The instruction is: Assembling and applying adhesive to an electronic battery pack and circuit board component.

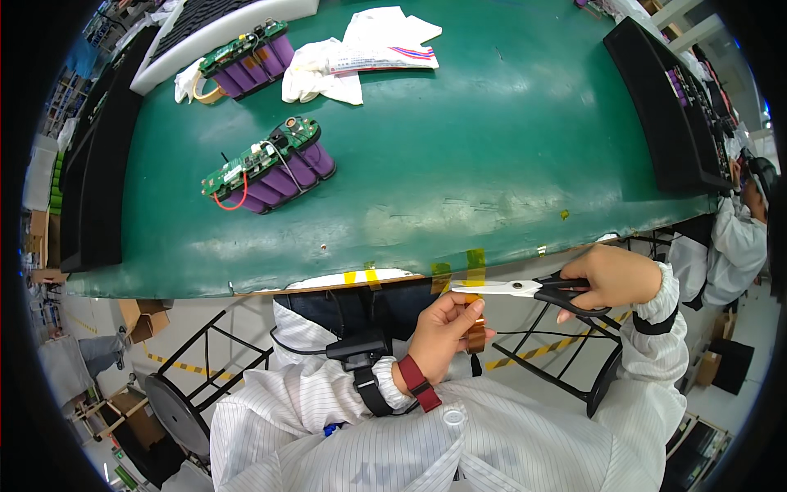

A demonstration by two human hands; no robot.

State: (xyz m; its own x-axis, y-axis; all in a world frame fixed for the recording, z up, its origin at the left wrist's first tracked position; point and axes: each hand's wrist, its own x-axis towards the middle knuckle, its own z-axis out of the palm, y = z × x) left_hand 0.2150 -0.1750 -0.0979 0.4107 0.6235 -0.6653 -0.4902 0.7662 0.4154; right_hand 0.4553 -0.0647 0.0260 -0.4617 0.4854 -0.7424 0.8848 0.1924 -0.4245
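My left hand [443, 334] is closed around a roll of amber see-through tape [476, 334] just in front of the table's near edge. My right hand [613, 279] grips a pair of scissors [525, 288] by the black handles. Their silver blades point left and reach just above my left fingertips, by the tape; whether they touch it I cannot tell. Strips of amber tape [475, 264] hang from the table edge close to the blade tips. Farther off, a battery pack [279, 174] of purple cells with a green circuit board lies on the green tabletop.
A second battery pack [250, 61] lies at the back left beside a tape roll [209, 92]. White cloth [328, 70] and a white tube [393, 59] lie near it. Long black bins [98, 180] flank the table. Stools [176, 410] stand below; a co-worker [730, 246] is at right.
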